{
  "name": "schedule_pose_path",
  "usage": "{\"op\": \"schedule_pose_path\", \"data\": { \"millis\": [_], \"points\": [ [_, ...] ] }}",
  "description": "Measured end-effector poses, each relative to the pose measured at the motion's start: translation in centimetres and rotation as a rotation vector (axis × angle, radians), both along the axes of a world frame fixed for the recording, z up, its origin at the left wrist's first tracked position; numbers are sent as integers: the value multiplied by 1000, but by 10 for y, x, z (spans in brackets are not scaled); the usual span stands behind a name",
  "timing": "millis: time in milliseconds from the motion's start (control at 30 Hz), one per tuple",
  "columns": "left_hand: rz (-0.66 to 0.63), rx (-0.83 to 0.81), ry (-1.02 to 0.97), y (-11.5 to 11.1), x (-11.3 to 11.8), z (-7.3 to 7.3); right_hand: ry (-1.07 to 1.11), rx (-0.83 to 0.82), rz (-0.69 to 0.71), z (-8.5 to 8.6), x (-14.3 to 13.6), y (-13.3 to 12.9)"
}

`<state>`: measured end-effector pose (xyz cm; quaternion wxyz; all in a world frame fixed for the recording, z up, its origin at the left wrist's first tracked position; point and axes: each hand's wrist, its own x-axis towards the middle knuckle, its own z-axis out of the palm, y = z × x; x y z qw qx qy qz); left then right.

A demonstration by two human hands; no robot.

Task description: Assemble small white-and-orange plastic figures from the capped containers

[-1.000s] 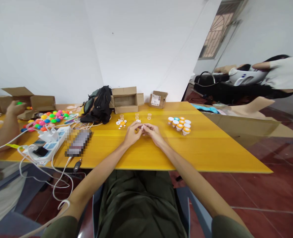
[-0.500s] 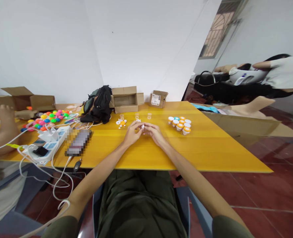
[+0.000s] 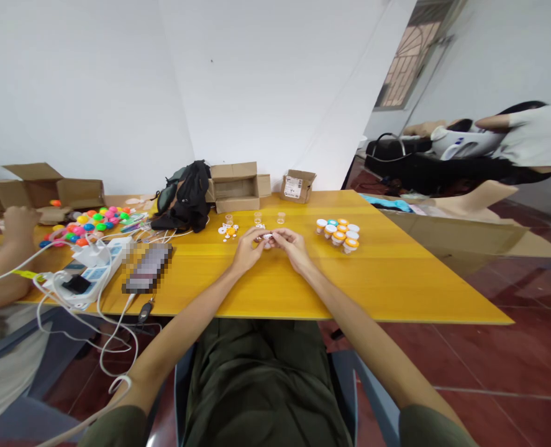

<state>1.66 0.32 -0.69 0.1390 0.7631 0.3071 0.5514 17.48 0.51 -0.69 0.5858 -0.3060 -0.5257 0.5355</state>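
Sitting pinched between both nearly closed hands (image 3: 247,251) (image 3: 294,249), a small white piece (image 3: 268,236).

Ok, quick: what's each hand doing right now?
Left hand: closed, fingers on a small white piece.
Right hand: closed, fingers on that piece too.

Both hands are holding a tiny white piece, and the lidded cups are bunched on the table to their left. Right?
Wrong side: the head view shows the lidded cups bunched on the table to the right of the left hand and right hand, both holding a tiny white piece.
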Motion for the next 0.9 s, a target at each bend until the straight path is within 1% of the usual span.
{"op": "schedule_pose_path", "data": {
  "millis": [100,300,433,600,767,900],
  "points": [
    [-12,-65,-55,3,0,-2,-24,16,-19,-1,1,1],
    [-38,-250,-200,9,-1,-7,-28,38,-62,-4,1,4],
    [-78,-312,-235,10,-2,-7,-44,36,-78,-5,2,5],
    [-76,-293,-232,8,-2,-2,-11,-1,-32,-3,1,3],
    [-99,-243,-171,3,1,1,17,-85,83,-4,0,2],
    [-79,-182,-100,0,3,2,-5,-75,121,-6,1,3]
  ]
}}
